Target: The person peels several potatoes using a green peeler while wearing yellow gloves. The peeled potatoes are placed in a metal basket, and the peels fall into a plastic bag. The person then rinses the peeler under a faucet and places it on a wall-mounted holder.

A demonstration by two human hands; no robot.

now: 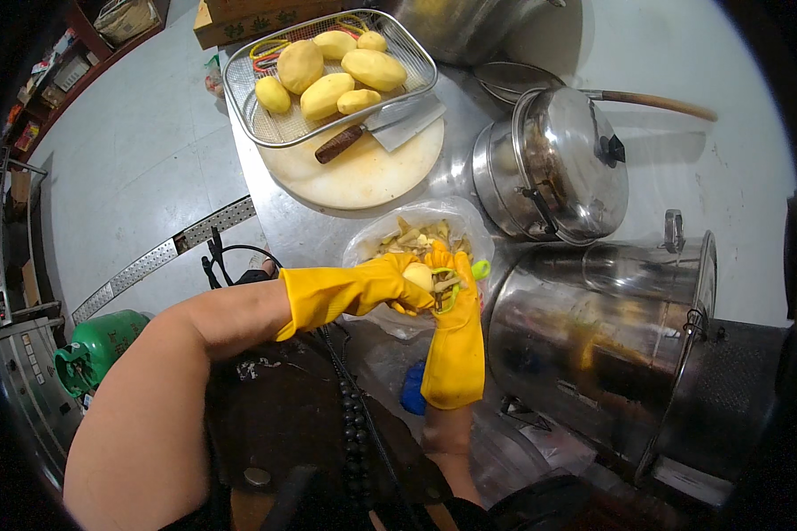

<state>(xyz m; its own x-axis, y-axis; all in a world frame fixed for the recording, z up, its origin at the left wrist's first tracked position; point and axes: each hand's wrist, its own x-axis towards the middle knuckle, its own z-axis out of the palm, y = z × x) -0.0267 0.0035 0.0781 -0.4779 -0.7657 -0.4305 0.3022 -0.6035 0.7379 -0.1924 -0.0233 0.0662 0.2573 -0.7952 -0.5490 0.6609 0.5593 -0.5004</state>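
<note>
Both my hands wear yellow rubber gloves and meet over a clear plastic bag (357, 249). My left hand (388, 282) grips a pale peeled potato (418, 275). My right hand (457, 292) is closed around a green peeler (481, 269), its head against or very close to the potato's side. Bits of peel hang at the peeler's head. Inside the bag, just past my fingers, lies a heap of brown and yellow potato peels (432, 231). The gloves partly cover the potato and peeler.
Beyond the bag, a cleaver (398, 126) rests on a round cutting board (345, 176). A wire-mesh basket (285, 141) with several peeled potatoes (374, 70) overlaps the board. Metal pots (571, 159) and a large steel drum (591, 305) stand right. A green gas cylinder (103, 345) is left.
</note>
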